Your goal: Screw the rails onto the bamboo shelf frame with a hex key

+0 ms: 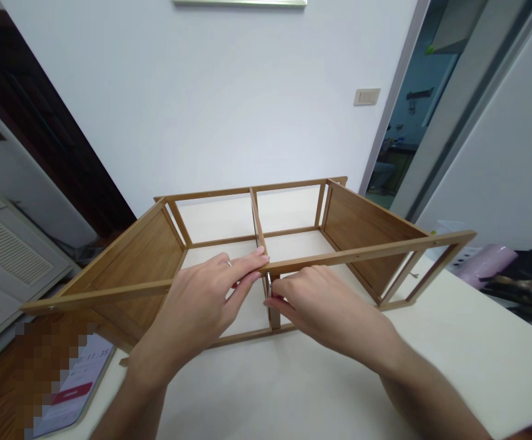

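Note:
A wooden shelf frame lies on the white table, with slatless open bays and solid wooden end panels. At the middle of its near rail, my left hand pinches the joint where the middle crossbar meets the rail. Just right of that joint, my right hand is closed, its fingers curled under the rail around a thin shiny metal piece. Most of the metal piece is hidden by the fingers, so its kind cannot be made out. A ring is on my left hand.
The white table extends to the right and front. A phone with a lit screen lies at the lower left edge. A white wall stands behind the frame. Pink and black items sit at the right. A louvred cabinet is at left.

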`<state>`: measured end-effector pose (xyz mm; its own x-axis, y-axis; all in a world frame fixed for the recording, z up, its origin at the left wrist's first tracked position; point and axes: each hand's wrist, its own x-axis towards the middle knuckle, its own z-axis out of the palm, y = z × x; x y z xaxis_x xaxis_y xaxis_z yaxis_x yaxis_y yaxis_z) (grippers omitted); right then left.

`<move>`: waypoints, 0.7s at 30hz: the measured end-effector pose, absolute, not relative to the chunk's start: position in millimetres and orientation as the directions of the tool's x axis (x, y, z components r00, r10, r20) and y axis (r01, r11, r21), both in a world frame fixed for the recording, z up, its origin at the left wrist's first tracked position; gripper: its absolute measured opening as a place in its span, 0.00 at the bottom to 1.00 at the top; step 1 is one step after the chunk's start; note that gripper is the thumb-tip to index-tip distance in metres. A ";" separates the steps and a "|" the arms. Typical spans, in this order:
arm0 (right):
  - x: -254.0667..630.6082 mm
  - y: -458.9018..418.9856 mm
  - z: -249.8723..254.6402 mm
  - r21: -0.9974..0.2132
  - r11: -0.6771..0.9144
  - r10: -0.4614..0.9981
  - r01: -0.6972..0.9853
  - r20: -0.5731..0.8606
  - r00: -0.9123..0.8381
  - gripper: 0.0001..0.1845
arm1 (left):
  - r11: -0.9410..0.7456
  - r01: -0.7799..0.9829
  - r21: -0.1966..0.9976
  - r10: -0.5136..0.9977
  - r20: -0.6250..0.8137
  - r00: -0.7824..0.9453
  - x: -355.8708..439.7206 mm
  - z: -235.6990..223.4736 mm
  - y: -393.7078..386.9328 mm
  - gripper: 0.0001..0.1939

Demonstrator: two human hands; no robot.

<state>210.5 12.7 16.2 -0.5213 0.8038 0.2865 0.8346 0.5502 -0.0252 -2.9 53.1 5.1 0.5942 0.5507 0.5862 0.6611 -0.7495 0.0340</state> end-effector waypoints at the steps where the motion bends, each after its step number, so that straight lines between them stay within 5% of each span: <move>1: 209.7 13.2 16.4 -0.053 0.548 0.811 0.835 0.280 -0.514 0.08 | -0.750 0.660 0.031 0.548 0.586 0.596 -2.5 5.4 52.9 0.16; 7: 199.5 10.3 16.1 -0.255 0.474 0.874 0.843 0.250 -0.416 0.16 | -0.759 0.651 0.025 0.536 0.593 0.602 -1.1 7.0 52.1 0.16; 21: 201.3 10.9 13.9 -0.375 0.477 0.878 0.795 0.159 -0.452 0.19 | -0.744 0.666 0.047 0.572 0.561 0.599 -2.5 6.4 52.1 0.16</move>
